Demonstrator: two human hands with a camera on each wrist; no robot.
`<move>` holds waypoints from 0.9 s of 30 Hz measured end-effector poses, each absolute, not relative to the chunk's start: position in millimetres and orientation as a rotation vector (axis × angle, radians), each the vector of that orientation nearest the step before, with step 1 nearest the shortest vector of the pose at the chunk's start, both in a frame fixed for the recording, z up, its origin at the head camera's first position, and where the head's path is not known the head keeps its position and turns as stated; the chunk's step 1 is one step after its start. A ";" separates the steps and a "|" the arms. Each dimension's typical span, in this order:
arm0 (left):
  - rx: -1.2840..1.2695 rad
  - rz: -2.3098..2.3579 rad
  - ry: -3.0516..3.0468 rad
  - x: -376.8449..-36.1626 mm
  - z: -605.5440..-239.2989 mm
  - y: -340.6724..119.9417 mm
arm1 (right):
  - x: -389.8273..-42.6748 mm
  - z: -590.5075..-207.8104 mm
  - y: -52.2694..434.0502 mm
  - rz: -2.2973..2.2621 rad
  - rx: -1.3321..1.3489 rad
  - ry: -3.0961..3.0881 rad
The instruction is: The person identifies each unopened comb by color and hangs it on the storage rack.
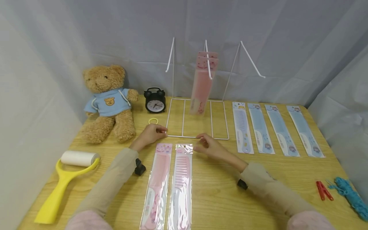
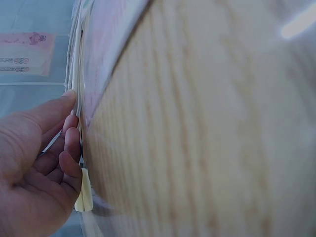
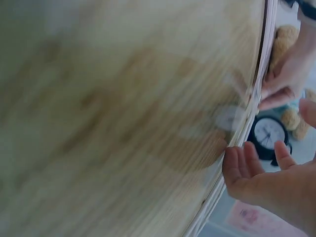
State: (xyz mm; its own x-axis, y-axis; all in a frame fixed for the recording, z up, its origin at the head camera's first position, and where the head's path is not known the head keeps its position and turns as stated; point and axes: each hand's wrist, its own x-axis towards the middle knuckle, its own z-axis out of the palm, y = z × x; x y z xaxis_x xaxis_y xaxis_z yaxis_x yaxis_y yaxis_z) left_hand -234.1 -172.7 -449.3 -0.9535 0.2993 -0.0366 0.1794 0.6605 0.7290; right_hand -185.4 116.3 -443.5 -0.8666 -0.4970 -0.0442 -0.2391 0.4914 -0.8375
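Note:
A white wire display rack (image 1: pixel 183 118) stands at the table's back, with three prongs jutting forward from its top. Pink packaged combs (image 1: pixel 202 86) hang from its middle prong. At the rack base's front left corner, my left hand (image 1: pixel 150 134) pinches the wire between thumb and fingers. My right hand (image 1: pixel 212 147) has its fingertips at the base's front bar, the thumb spread away in the right wrist view. Just in front of the base lie a pink packaged comb (image 1: pixel 157 185) and another pink comb in a shiny sleeve (image 1: pixel 181 182), side by side.
Several blue packaged combs (image 1: pixel 260 127) lie in a row right of the rack. To its left are a black alarm clock (image 1: pixel 155 100), a yellow ring (image 1: pixel 153 120) and a teddy bear (image 1: pixel 109 102). A lint roller (image 1: pixel 66 179), red clip (image 1: pixel 324 191) and teal yarn (image 1: pixel 350 195) lie nearer.

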 end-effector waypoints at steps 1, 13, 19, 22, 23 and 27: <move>0.395 1.171 2.719 -234.2 -449.5 -172.7 | -182.7 -443.3 114.6 -1.299 -0.624 2.458; 0.409 1.182 2.725 -234.3 -448.7 -173.5 | -132.8 -442.6 87.8 -1.017 -0.679 2.577; 0.404 1.189 2.724 -232.1 -445.7 -172.2 | -121.9 -443.7 75.5 -0.904 -0.609 2.624; 0.409 1.186 2.731 -232.4 -446.1 -171.9 | -119.6 -443.5 69.8 -0.868 -0.591 2.640; 0.409 1.184 2.733 -232.3 -445.9 -171.8 | -118.7 -443.8 68.1 -0.865 -0.582 2.643; 0.409 1.181 2.730 -232.6 -446.3 -172.0 | -114.8 -447.2 61.9 -0.816 -0.575 2.663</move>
State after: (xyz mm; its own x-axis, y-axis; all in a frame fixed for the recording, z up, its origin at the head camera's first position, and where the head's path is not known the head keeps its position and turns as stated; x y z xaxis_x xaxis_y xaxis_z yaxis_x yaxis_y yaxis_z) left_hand -232.6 -172.0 -446.3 -0.9535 0.3008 -0.0195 0.1918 0.6552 0.7307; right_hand -114.8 61.9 -447.2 -0.8761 -0.4543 -0.1614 -0.2859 0.7592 -0.5847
